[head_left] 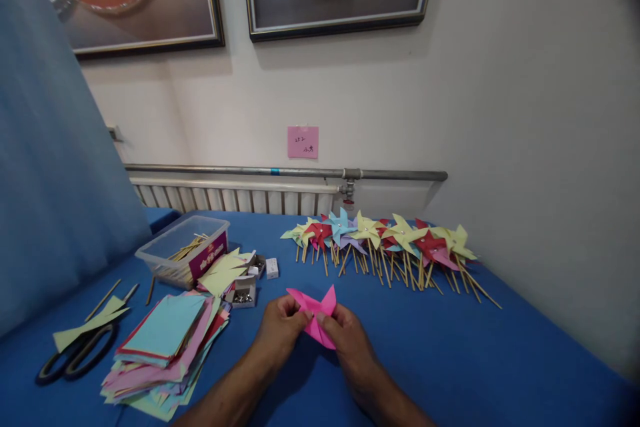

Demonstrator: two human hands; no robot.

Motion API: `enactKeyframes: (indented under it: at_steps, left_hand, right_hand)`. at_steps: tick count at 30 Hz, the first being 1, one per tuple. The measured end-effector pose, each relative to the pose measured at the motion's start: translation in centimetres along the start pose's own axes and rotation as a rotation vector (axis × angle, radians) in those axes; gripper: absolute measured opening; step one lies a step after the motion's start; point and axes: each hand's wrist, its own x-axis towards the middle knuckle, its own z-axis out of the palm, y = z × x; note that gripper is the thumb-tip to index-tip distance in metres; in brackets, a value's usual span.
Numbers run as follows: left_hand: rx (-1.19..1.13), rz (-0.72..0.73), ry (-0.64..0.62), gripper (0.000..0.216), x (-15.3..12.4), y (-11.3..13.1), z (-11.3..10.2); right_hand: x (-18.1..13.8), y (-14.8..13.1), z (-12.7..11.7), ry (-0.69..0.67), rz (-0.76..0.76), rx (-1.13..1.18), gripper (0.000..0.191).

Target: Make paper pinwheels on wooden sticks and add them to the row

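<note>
A bright pink paper pinwheel (pixel 320 329) is held between both hands above the front middle of the blue table. My left hand (pixel 283 330) grips its left side, with the thumb near the centre. On the right side, my right hand (pixel 347 337) pinches it with the thumb also close to the middle. A small shiny spot shows by the left thumb; whether it is a pin is hard to make out. No stick is visible on this pinwheel. Just left of the hands sits an open small box of metal thumbtacks (pixel 243 296).
Finished pinwheels (pixel 370 233) on sticks lie in a row at the back right. On the left are a stack of coloured paper (pixel 163 327), black-handled scissors (pixel 93 355) under a cut yellow sheet, and a clear plastic box (pixel 170 230) of sticks. A blue curtain (pixel 55 133) hangs far left.
</note>
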Motion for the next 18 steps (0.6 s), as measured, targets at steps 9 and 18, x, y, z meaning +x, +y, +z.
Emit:
enactKeyframes:
  at_steps: [9,18]
  left_hand:
    - [0.135,0.098,0.016,0.016,-0.6,0.5,0.4]
    - [0.193,0.125,0.055,0.014,-1.0,0.8,0.5]
  right_hand:
    - [0.2,0.5,-0.3,0.024,-0.043,-0.112,0.03]
    - [-0.1,0.2,0.2,0.106,-0.126,-0.328,0.024]
